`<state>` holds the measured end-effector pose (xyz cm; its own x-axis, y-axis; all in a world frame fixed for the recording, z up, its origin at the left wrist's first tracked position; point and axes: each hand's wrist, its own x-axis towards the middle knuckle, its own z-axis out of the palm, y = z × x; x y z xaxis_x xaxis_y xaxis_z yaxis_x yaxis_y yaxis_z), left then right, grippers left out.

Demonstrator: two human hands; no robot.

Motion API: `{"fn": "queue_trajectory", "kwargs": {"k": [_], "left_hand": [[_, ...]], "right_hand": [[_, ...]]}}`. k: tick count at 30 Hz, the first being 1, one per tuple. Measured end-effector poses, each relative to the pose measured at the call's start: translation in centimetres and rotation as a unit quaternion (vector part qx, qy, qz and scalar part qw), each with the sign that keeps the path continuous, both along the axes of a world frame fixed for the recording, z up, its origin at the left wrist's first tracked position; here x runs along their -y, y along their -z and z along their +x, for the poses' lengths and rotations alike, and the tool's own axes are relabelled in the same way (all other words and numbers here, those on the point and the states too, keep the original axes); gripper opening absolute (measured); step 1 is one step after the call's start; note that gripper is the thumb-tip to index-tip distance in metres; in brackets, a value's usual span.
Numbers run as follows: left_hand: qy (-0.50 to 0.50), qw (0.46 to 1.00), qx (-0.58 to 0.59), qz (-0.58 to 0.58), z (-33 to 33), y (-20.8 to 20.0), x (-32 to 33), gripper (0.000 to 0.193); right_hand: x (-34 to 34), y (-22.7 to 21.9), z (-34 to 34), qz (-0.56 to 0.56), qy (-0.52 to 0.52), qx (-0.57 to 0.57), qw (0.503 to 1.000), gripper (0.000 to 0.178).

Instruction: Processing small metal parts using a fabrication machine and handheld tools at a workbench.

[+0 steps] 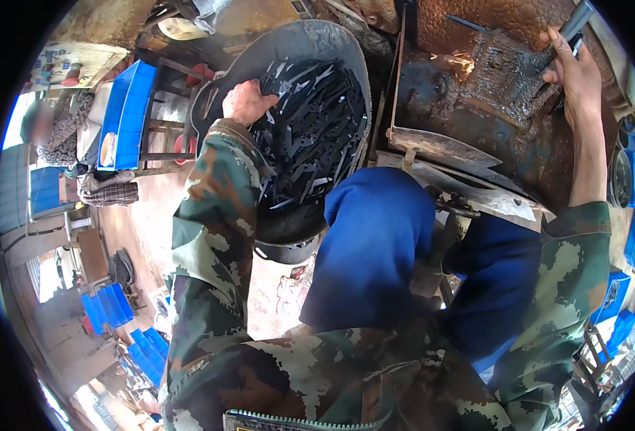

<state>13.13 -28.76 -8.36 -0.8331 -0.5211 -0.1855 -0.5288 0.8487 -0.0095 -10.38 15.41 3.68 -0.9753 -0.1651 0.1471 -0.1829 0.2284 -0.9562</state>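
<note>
My left hand (246, 103) is over the left side of a large dark tub (299, 39). Its fingers are curled with the thumb side toward the tub's middle; whatever they hold, if anything, is hidden. Below and beside it lies a heap of thin, dark metal strips (317, 122), some with notches or holes. Up at the far right, my right hand (580, 75) grips a grey tubular handle (578, 20) at the edge of a rusty metal work surface (432, 104). A wet, dark, lumpy layer (504, 75) covers part of that surface, with a bright orange glint on its left.
The rusty surface has a bent metal front edge (447, 147) above my knees. A blue bin (127, 115) sits on a stand to the left, near another person (62, 133). More blue bins (108, 307) stand at lower left and along the right rim.
</note>
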Motion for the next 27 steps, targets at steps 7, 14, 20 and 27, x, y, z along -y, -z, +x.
{"fn": "queue_trajectory", "kwargs": {"k": [7, 14, 20, 27], "left_hand": [[0.058, 0.998, -0.025, -0.020, 1.7, -3.1, -1.5, 0.046], [0.106, 0.992, -0.058, -0.021, 3.8, -5.7, -5.6, 0.041], [0.099, 0.992, -0.072, 0.020, 7.3, -4.2, -9.4, 0.039], [0.100, 0.975, -0.056, 0.191, 7.7, -3.7, -11.8, 0.037]], "right_hand": [[-0.4, -0.1, 0.0, -0.004, -0.001, 0.002, 1.000, 0.029], [-2.0, 0.8, -1.9, 0.024, 0.004, -0.003, 1.000, 0.031], [-0.5, 0.5, -1.0, 0.006, 0.000, -0.011, 1.000, 0.032], [-0.8, 0.7, -1.4, -0.003, -0.005, -0.010, 1.000, 0.031]]}}
